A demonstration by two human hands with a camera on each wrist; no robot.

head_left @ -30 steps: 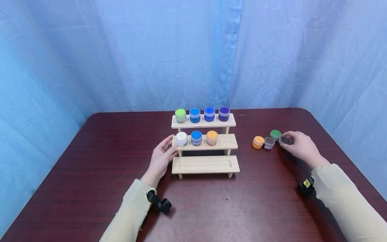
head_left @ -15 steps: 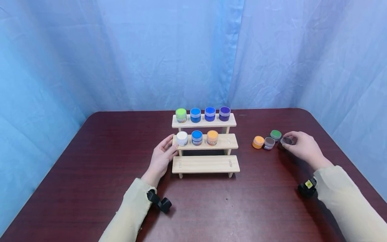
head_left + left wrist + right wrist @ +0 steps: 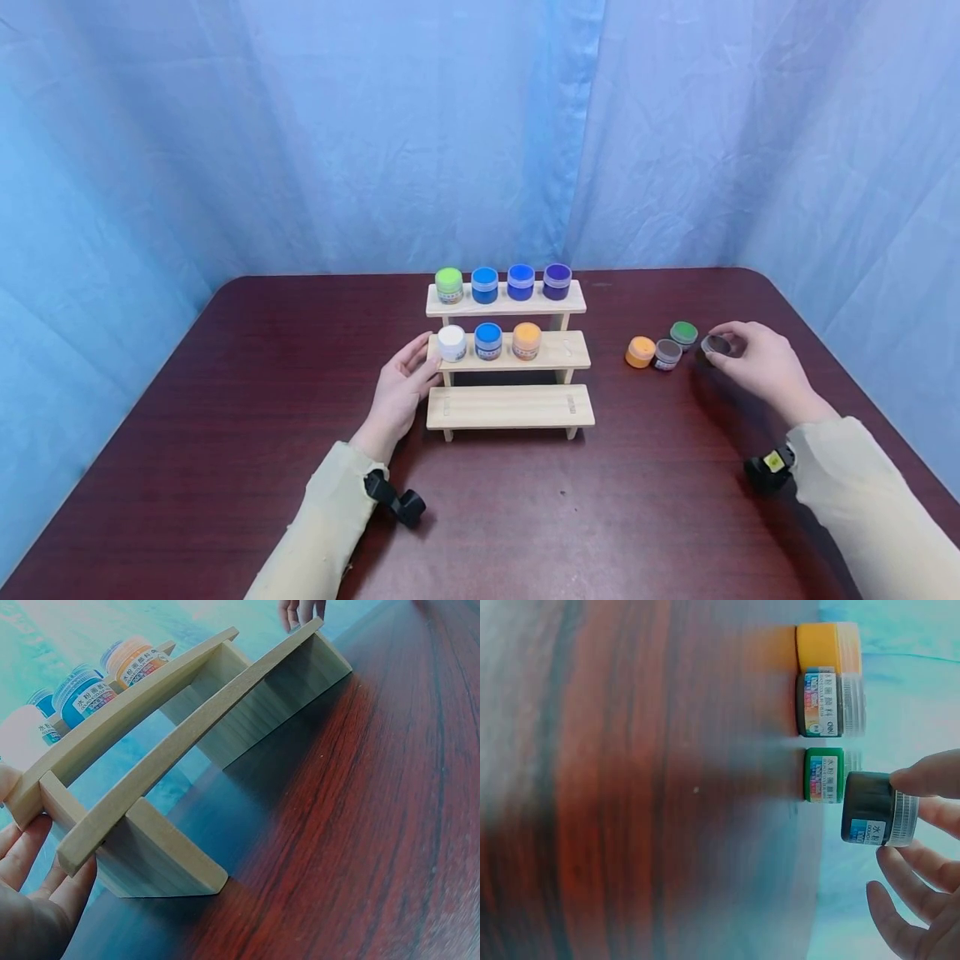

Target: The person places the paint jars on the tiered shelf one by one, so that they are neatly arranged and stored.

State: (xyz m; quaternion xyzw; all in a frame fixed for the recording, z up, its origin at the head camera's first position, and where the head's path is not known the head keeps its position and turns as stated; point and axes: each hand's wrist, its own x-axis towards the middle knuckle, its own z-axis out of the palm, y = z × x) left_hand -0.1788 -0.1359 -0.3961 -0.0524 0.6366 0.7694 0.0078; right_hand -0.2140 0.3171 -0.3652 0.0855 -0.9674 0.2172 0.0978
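My right hand (image 3: 763,360) pinches a dark, nearly black paint jar (image 3: 868,808) between thumb and fingers. In the right wrist view the jar's base looks raised off the table. Just left of it stand a green paint jar (image 3: 683,335), another dark paint jar (image 3: 667,355) and an orange paint jar (image 3: 640,352). My left hand (image 3: 400,392) holds the left end of the middle step of a three-step wooden display stand (image 3: 510,408), thumb above and fingers below. A white paint jar (image 3: 452,342) sits beside that thumb.
On the middle step are also a blue jar (image 3: 488,342) and a light-orange jar (image 3: 527,341). The top step bears a light-green jar (image 3: 449,286), two blue jars and a purple jar (image 3: 557,282). Blue curtains (image 3: 420,142) hang behind the dark red table (image 3: 300,350).
My right hand has shifted slightly right with the dark jar, widening the gap to the green jar. The left hand and the stand stay in place.
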